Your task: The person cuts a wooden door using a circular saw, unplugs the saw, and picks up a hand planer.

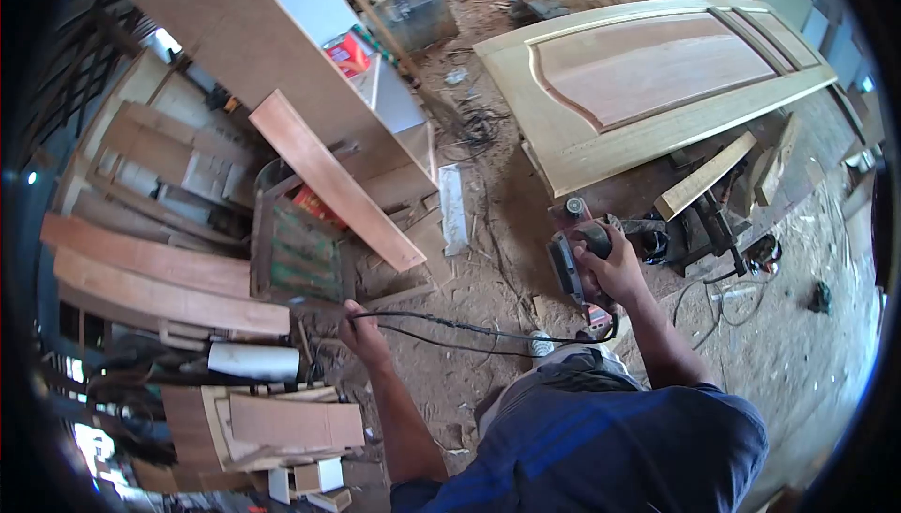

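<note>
My right hand (pixel 618 264) is closed round the handle of an electric planer (pixel 566 267), a reddish-brown and grey power tool held in the air in front of my body. From its rear a dark power cord (pixel 488 331) loops across to the left. My left hand (pixel 362 333) grips that cord out to the side, fingers wrapped round it. Just beyond the planer lies a pale wooden door panel (pixel 577 137) with recessed sections, raised off the floor on a workbench. The planer appears apart from the door.
Wood offcuts (pixel 706 175) and a metal clamp (pixel 718 222) sit beside the door. At left are a tall wooden cabinet (pixel 272 62), a leaning plank (pixel 333 180), a green-stained frame (pixel 305 250) and stacked boards (pixel 174 288). Cable (pixel 690 311) lies on the dusty floor.
</note>
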`<state>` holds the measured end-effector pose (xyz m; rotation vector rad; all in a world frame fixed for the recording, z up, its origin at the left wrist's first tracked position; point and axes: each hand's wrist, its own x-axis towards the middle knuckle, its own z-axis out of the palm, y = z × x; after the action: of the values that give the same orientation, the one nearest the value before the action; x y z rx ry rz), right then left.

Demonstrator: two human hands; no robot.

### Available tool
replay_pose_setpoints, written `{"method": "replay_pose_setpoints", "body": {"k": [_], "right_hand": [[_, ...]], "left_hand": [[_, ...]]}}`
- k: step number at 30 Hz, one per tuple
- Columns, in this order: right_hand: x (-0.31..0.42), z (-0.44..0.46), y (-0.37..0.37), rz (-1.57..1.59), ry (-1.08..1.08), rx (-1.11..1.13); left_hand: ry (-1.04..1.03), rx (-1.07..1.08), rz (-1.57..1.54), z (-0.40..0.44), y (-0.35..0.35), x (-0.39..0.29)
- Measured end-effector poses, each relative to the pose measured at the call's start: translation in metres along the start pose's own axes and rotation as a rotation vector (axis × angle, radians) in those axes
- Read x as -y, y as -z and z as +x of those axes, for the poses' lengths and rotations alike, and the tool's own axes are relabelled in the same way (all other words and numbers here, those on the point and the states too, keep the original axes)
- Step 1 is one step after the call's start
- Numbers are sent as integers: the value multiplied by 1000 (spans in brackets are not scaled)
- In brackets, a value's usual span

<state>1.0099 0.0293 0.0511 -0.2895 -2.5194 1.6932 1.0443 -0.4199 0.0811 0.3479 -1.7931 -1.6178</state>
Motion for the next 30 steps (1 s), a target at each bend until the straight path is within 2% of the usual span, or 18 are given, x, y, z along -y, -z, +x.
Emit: {"method": "replay_pose_setpoints", "body": {"k": [2,3,7,10,11,14,17,20,24,25,26,29,30], "right_hand": [[20,14,-15,30,-64,-32],[30,20,-21,-16,-40,-67],[50,43,-53,29,-77,-207],[61,51,-80,49,-120,-311],[72,52,-88,43,-120,-352],[91,53,-124,0,-187,-466],[117,56,-152,-207,-152,-541],[153,67,-183,-17,-191,-498],[159,92,-215,-19,-145,-450],[168,103,-221,-32,-89,-459],[173,112,-223,-17,-121,-422],[184,146,-225,23,-228,-284],[181,159,-225,46,-220,-276]], "left_hand": [[-64,-5,-47,52,-27,5],[-181,22,88,84,-34,11],[-543,229,175,186,-97,-1],[-530,499,158,248,-132,26],[-462,601,121,269,-142,48],[-316,978,338,316,-170,100],[-381,1430,483,340,-204,147],[-326,1743,157,335,-257,131],[-549,1648,-425,291,-333,67],[-404,1673,-532,277,-347,60],[-266,1678,-624,268,-358,57],[-478,1744,-478,269,-395,73],[-478,1737,-473,273,-408,79]]}}
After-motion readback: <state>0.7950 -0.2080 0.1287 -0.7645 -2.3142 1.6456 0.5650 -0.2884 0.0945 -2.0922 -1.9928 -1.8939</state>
